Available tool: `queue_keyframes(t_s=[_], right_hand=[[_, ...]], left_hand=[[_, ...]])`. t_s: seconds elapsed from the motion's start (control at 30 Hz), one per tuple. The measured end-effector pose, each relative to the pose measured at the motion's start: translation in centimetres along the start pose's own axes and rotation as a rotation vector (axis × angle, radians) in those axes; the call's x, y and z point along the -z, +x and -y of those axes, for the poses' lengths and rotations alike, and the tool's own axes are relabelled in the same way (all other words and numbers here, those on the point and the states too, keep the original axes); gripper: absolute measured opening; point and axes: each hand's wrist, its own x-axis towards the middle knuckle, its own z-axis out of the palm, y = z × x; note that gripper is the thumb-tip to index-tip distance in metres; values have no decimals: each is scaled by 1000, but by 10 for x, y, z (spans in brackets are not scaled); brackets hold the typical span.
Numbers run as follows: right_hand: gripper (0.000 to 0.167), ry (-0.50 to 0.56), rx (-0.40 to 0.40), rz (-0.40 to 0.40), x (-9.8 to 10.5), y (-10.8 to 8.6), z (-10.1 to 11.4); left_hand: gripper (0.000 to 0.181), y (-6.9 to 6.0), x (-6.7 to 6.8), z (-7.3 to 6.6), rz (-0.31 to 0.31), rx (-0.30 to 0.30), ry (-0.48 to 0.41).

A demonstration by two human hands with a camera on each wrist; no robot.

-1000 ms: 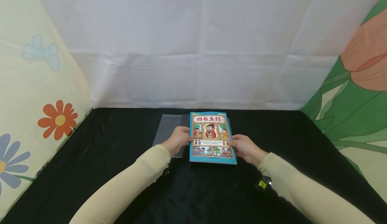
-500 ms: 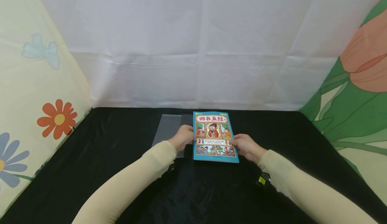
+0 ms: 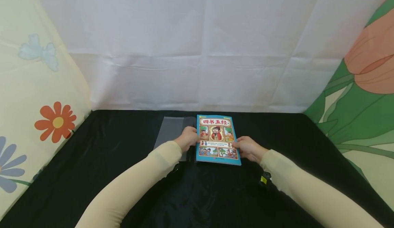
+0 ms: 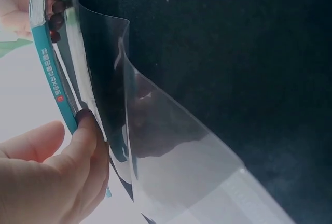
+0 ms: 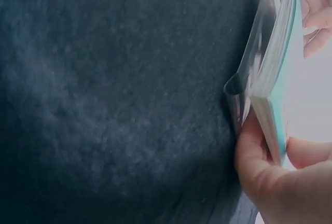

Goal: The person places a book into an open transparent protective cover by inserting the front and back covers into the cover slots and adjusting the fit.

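A blue-bordered picture book (image 3: 219,139) with red Chinese characters and cartoon panels faces up, held a little above the black cloth. At its left edge my left hand (image 3: 187,138) grips the spine side, thumb above and fingers beneath. My right hand (image 3: 250,148) pinches the opposite edge, thumb on the cover. A clear plastic book cover (image 3: 169,130) lies spread to the left. In the left wrist view its transparent sheet (image 4: 171,125) bends up beside the book's spine (image 4: 54,79). Folded plastic (image 5: 236,92) shows under the page edges in the right wrist view.
Black cloth (image 3: 197,193) covers the table. A white curtain (image 3: 197,50) hangs behind its far edge. Flower-printed panels stand at the left (image 3: 58,122) and right (image 3: 369,111). A dark device with a yellow patch (image 3: 264,179) is at the right wrist.
The book has shifted slightly right, and my left hand has moved right with it. My right hand keeps its hold at nearly the same place. More of the plastic cover shows on the left.
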Motion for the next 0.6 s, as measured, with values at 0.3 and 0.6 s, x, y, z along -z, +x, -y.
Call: queue_keyframes(t_s=[0.3,0.6], right_hand=[[17,-14,-19,9,1,4,-2],[24,-96,-23,-37,-1,9,-2]], left_hand=[[55,1,-3,2,-1,-9,61],[15,-3,2,1,14,-31,123]])
